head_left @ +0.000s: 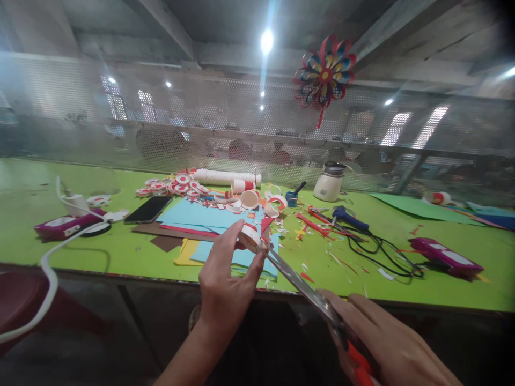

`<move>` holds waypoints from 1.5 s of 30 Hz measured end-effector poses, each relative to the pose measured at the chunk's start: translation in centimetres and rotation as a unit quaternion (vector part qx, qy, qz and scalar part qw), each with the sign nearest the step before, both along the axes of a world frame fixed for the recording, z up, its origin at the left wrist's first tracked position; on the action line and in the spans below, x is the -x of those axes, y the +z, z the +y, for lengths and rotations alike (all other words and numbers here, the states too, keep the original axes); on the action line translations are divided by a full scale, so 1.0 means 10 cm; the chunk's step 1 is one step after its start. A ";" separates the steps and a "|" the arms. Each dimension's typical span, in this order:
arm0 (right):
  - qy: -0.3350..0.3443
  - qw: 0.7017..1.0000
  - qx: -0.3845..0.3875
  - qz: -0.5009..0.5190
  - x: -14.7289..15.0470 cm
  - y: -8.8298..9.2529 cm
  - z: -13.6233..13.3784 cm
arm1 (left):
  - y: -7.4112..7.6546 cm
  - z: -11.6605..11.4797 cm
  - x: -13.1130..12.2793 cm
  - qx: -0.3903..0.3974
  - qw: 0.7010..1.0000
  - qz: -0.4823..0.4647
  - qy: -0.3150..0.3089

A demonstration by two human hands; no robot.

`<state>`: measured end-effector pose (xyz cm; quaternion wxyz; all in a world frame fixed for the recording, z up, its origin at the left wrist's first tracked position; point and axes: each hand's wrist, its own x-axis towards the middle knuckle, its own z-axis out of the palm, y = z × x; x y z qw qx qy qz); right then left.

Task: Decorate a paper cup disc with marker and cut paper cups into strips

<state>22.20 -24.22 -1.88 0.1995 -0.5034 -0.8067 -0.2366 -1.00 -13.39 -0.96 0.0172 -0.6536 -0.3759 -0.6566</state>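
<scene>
Between the thumb and fingers of my left hand (pixel 229 279) is a small white and red piece of paper cup (pixel 250 236), held up just above the table's front edge. My right hand (pixel 386 335) grips the red handles of a pair of scissors (pixel 306 289). Their long metal blades point up and left, with the tips at the cup piece by my left thumb. Whether the blades are cutting into it I cannot tell. Behind my left hand lie light blue paper sheets (pixel 193 214) and other cut cup pieces (pixel 249 199).
The green table (pixel 132 257) carries a phone (pixel 148 209), a pile of white and red discs (pixel 181 185), a blue glue gun (pixel 350 219) with black cable, a cream jug (pixel 328 185) and purple boxes (pixel 446 257). Paper scraps lie about. A paper flower (pixel 325 75) hangs above.
</scene>
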 end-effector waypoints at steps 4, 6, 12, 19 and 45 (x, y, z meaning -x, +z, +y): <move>0.004 1.000 0.010 -0.005 0.05 0.11 0.01 | 0.00 0.00 0.00 -0.035 0.999 0.022 0.014; 0.002 1.000 0.014 -0.006 0.08 0.17 0.02 | 0.00 0.00 0.00 -0.044 0.998 0.032 0.014; 0.003 0.999 0.043 0.015 0.11 0.22 0.01 | 0.01 -0.02 0.01 -0.037 0.998 0.037 0.026; 0.007 1.000 0.013 -0.002 0.17 0.23 0.00 | -0.02 -0.02 0.01 -0.040 0.999 0.020 0.029; 0.027 1.000 0.004 -0.013 0.12 0.23 0.06 | -0.13 -0.03 -0.10 0.020 0.998 -0.051 0.012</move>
